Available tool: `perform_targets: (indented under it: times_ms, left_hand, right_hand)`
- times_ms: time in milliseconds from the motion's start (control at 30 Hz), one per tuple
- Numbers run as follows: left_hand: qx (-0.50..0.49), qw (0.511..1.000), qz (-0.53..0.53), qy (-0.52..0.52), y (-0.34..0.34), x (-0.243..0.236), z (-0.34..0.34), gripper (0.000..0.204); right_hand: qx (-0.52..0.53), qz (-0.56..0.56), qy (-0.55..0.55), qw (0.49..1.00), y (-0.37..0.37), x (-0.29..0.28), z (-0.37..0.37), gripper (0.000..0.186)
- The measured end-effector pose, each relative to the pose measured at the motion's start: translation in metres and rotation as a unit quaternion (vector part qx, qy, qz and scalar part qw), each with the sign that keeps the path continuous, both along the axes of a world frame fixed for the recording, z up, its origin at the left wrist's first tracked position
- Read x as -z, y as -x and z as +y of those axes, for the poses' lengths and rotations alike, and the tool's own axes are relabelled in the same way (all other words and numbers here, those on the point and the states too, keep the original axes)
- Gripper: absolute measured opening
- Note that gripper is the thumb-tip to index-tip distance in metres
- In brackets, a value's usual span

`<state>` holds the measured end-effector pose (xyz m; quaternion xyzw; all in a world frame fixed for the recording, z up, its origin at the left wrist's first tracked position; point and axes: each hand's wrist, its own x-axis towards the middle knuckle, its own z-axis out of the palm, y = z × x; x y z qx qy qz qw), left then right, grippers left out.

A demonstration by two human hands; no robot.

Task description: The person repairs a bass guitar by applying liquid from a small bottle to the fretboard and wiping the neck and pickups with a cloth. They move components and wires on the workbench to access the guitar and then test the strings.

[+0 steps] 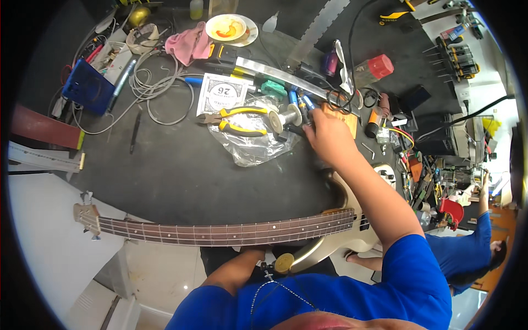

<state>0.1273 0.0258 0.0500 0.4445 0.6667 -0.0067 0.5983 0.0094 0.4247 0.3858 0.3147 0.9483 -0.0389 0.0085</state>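
- Bass guitar: neck crossing over the mostly hidden left hand, grip impossible to tell; body beneath the right forearm.
- White packet, dark-printed, left of the right hand.
- Pliers, nearer it.
- Blue-handled tool at its curled fingers; pinch unclear.
- Wooden block just beyond.

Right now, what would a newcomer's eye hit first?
The guitar, spanning the near side of the bench, headstock to the left. Beyond it, yellow-and-black pliers lie on a crumpled clear bag, with the right hand at some blue-handled tools to their right.
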Motion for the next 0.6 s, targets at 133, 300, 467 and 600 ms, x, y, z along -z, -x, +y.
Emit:
perform_targets:
  times_ms: [133,300,467,600]
  left_hand:
    - [-0.008,1.0,-0.01,-0.016,-0.003,0.008,-0.003,0.051]
    - [-0.014,0.999,-0.011,-0.049,0.004,0.013,-0.005,0.052]
    - [0.004,0.993,-0.005,-0.117,0.023,0.015,0.01,0.053]
    - [0.007,0.983,0.003,-0.184,0.045,0.009,0.027,0.054]
  right_hand:
    - [0.039,-0.03,0.042,0.998,0.013,-0.012,0.006,0.038]
    - [0.053,-0.034,0.015,0.998,-0.005,-0.052,-0.017,0.036]
    - [0.024,-0.001,-0.042,0.999,-0.066,-0.053,0.022,0.031]
    - [0.102,0.054,0.009,0.993,-0.121,-0.09,0.046,0.028]
